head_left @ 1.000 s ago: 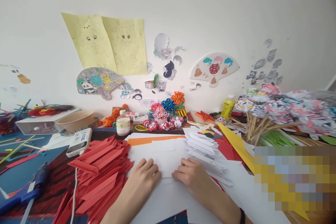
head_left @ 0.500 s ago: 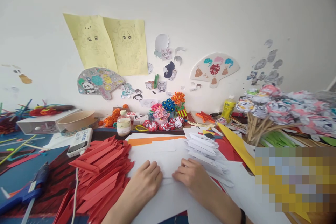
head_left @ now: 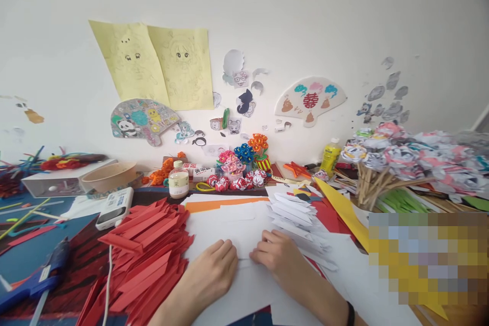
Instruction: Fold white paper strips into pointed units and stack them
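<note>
My left hand (head_left: 216, 270) is closed, its fingers curled down on a white paper strip (head_left: 243, 261) over white sheets (head_left: 214, 234). Opposite it, my right hand (head_left: 277, 254) has its fingers bent and pressed on the right part of the same strip. Most of the strip is hidden under the fingers; a short folded-looking edge shows between the hands. Left of my left hand lies a heap of folded red paper strips (head_left: 153, 254). Beyond my right hand is a pile of folded white paper strips (head_left: 294, 214).
A blue glue gun (head_left: 49, 275) and a white power bank (head_left: 114, 209) with a cable lie at left. A bottle (head_left: 178, 181) and small flower crafts (head_left: 233, 165) stand at the back. Paper flowers on sticks (head_left: 367, 183) and yellow card (head_left: 340, 209) are at right.
My left hand has shifted slightly to the right and down over the paper. My right hand keeps nearly the same place. The whole view has moved a little.
</note>
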A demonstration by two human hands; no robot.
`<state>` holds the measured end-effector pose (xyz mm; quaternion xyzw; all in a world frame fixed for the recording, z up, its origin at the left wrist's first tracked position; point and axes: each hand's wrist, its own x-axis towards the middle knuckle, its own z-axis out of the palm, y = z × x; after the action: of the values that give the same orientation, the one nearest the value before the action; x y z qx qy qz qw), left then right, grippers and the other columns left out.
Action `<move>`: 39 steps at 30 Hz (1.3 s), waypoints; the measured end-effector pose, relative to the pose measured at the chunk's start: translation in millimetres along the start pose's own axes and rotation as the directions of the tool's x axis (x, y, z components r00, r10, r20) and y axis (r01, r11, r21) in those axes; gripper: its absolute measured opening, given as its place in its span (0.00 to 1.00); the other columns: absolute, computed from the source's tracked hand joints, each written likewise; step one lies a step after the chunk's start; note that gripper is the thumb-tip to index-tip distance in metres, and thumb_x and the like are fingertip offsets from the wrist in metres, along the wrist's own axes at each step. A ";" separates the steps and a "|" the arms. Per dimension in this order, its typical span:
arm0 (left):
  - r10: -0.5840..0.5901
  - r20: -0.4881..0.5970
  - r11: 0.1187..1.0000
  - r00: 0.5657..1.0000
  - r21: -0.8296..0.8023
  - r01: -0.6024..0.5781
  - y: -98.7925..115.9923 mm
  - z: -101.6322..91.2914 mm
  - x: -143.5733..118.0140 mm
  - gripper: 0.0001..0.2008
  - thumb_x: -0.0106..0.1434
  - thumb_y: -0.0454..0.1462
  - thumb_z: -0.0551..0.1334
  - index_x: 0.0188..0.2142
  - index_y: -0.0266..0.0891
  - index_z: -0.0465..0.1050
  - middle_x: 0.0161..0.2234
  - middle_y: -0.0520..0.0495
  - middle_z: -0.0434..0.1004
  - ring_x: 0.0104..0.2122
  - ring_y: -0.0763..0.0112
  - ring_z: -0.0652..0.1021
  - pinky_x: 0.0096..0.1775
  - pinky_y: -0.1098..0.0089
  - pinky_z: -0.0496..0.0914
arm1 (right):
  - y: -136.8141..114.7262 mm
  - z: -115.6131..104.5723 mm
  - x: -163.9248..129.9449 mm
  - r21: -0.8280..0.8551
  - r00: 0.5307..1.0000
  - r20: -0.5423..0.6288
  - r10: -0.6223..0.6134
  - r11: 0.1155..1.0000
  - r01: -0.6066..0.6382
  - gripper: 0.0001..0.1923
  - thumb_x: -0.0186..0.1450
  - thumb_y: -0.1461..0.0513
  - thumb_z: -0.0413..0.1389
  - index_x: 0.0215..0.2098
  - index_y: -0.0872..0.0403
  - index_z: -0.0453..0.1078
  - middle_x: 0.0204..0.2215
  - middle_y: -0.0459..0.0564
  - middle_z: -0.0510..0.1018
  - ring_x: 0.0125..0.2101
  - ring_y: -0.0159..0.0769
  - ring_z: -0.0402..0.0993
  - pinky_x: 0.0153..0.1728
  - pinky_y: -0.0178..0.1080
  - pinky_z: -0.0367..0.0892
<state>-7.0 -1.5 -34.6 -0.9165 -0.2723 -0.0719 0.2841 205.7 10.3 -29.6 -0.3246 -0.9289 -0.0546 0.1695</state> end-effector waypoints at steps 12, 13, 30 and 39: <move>-0.403 0.166 0.835 0.900 -0.336 0.436 -4.3 -12.3 4.0 0.09 0.65 0.29 0.52 0.31 0.39 0.69 0.31 0.49 0.72 0.33 0.66 0.68 0.34 0.66 0.56 | 2.6 2.1 -1.4 0.041 0.999 0.045 0.019 0.999 -0.021 0.11 0.67 0.69 0.49 0.30 0.54 0.70 0.25 0.45 0.74 0.32 0.35 0.64 0.32 0.38 0.54; -0.431 0.182 0.805 0.884 -0.365 0.468 -4.1 -13.4 4.5 0.11 0.66 0.31 0.51 0.31 0.40 0.69 0.31 0.50 0.72 0.33 0.66 0.68 0.34 0.66 0.56 | 2.6 1.8 -1.5 0.045 0.999 0.050 0.022 0.999 -0.025 0.11 0.67 0.69 0.49 0.30 0.54 0.70 0.25 0.45 0.74 0.32 0.35 0.64 0.32 0.38 0.54; -0.579 0.346 0.412 0.738 -0.657 0.631 -4.5 -10.2 6.3 0.05 0.60 0.35 0.56 0.29 0.41 0.69 0.30 0.51 0.75 0.34 0.66 0.71 0.38 0.66 0.58 | 2.1 -2.9 0.1 0.392 0.969 0.019 0.246 0.890 -0.234 0.07 0.60 0.68 0.59 0.35 0.51 0.74 0.32 0.44 0.77 0.36 0.36 0.69 0.38 0.36 0.58; -0.549 0.380 0.366 0.745 -0.691 0.623 -5.3 -20.6 10.6 0.08 0.60 0.37 0.56 0.29 0.43 0.73 0.29 0.52 0.75 0.32 0.67 0.70 0.38 0.68 0.59 | 0.3 -4.9 2.8 0.603 0.904 0.076 0.420 0.703 -0.377 0.08 0.55 0.69 0.61 0.31 0.51 0.75 0.30 0.41 0.78 0.31 0.31 0.70 0.33 0.32 0.60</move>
<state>-0.5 -4.5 -11.9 -0.7871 -0.5306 -0.2405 -0.2028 205.2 11.1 -24.0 -0.4441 -0.7983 0.2720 0.3027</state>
